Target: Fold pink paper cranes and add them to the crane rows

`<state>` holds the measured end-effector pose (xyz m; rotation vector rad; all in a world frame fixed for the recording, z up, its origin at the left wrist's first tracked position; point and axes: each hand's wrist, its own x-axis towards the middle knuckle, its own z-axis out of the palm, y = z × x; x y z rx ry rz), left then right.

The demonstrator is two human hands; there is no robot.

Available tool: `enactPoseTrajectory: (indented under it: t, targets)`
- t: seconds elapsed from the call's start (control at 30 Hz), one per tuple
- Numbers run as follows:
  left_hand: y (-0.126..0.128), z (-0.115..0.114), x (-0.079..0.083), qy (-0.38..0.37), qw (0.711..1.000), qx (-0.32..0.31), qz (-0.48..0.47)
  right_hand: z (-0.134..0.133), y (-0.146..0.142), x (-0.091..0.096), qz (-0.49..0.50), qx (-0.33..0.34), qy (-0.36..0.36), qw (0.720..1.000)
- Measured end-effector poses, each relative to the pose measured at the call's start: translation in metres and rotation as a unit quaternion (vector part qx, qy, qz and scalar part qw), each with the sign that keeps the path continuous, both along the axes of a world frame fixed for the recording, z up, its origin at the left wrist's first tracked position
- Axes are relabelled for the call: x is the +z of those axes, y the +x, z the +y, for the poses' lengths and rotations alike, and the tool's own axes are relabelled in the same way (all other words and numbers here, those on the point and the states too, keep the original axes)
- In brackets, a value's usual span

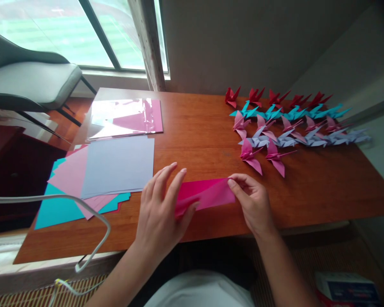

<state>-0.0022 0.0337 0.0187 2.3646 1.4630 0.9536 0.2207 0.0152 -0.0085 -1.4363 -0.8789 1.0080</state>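
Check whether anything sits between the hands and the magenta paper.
Nothing visible does. The right hand pinches the right end of the magenta paper; the left hand is at its left end. The loose lavender sheets lie off to the left.

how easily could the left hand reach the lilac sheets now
Probably yes: the left hand is beside the lilac sheets, whose near part lies uncovered, but that hand is at the pink paper.

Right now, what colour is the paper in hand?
The paper is bright pink; see head view.
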Motion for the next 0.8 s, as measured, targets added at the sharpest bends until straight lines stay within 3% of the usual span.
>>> enactPoseTrajectory:
  t: [0.07,0.17,0.33,0.5,0.6,0.8]
  targets:
    - [-0.003,0.007,-0.002,-0.096,0.994,-0.006,-0.044,0.000,0.001,0.000,0.004,-0.002,0.006,1.000]
    - [-0.005,0.011,0.001,-0.222,0.964,-0.016,-0.148,-0.001,0.001,0.002,0.013,-0.010,0.015,1.000]
    - [-0.001,0.014,0.007,-0.354,0.861,0.031,-0.364,-0.003,0.001,0.009,0.008,-0.028,0.025,0.999]
    - [0.001,0.016,0.004,-0.416,0.783,0.046,-0.460,-0.004,0.001,0.014,0.020,-0.028,0.051,0.998]
    - [0.000,0.016,0.002,-0.414,0.770,0.054,-0.482,-0.005,0.000,0.016,0.020,-0.028,0.059,0.998]
    - [0.000,0.015,0.000,-0.398,0.778,0.076,-0.480,-0.005,-0.003,0.020,0.003,-0.027,0.054,0.998]
